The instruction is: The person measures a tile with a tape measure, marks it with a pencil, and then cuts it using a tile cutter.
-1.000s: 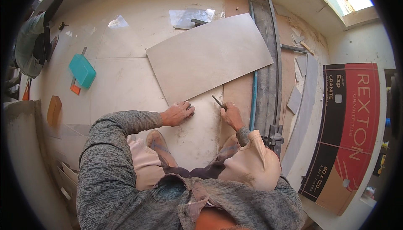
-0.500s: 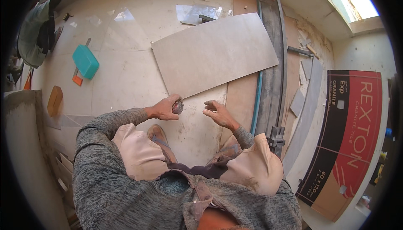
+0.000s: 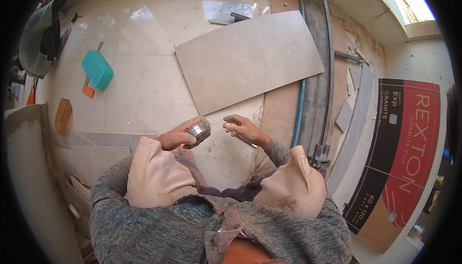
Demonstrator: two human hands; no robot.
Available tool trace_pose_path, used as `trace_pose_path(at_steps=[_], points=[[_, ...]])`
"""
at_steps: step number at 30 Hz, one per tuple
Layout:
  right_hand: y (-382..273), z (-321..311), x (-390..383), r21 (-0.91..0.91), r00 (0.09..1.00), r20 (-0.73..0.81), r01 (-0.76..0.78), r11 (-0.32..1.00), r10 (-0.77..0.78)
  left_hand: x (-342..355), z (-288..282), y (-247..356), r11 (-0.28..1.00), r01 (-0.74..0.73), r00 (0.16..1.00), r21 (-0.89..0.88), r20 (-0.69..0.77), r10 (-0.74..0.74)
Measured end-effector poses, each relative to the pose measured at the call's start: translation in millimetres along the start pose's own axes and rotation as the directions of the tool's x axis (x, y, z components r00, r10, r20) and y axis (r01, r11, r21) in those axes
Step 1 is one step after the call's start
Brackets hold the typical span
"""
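Observation:
My left hand grips a round silver metal object, its shiny side wall turned up between thumb and fingers; its exact kind I cannot make out. To the right, a short gap away, my right hand hovers with bent fingers. A thin pencil-like stick with a pale tip pokes out beneath that palm, apparently held by the curled lower fingers. Just beyond both hands lies a large grey-beige tile, its near left corner close to my left fingertips.
A long tile-cutter rail runs along the tile's right side. Farther right are tile offcuts and a red and black tile carton. On the left floor lie a teal box and a tan block.
My left hand has drawn back toward my knee and tilted the round object, showing its silver side. My right hand has shifted slightly left, and the stick beneath it now shows.

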State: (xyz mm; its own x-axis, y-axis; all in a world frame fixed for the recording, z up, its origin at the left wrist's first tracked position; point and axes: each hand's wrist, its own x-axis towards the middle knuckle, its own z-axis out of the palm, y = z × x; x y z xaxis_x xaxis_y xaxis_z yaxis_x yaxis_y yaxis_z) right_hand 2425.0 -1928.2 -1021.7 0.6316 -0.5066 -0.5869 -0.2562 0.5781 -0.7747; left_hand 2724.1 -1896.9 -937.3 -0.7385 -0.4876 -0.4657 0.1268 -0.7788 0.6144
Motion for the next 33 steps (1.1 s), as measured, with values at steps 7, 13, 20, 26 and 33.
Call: trace_pose_path(at_steps=[7,13,20,26,33], points=[[-31.9,15.9,-8.3,0.451,0.965,0.111,0.163,0.877,-0.236,49.7,21.6,25.3,0.618,0.003,0.902,0.786,-0.269,0.339],[-49.7,2.4,-24.0,0.259,0.995,-0.078,0.074,0.963,-0.056,100.3,36.9,17.7,0.696,-0.006,0.900,0.718,-0.300,0.317],[-65.4,-40.8,-32.1,0.260,0.990,0.106,0.068,0.963,-0.099,113.8,39.0,25.6,0.876,-0.053,0.896,0.479,-0.365,0.254],[-118.3,-66.9,-41.9,-0.493,0.987,0.143,0.134,0.860,-0.072,132.5,44.9,47.3,0.962,-0.045,0.867,0.269,-0.467,0.171],[-137.8,-163.4,-32.9,-0.920,0.970,-0.150,-0.067,0.386,-0.191,135.0,-34.4,72.5,0.945,-0.302,0.729,0.125,-0.609,0.314]])
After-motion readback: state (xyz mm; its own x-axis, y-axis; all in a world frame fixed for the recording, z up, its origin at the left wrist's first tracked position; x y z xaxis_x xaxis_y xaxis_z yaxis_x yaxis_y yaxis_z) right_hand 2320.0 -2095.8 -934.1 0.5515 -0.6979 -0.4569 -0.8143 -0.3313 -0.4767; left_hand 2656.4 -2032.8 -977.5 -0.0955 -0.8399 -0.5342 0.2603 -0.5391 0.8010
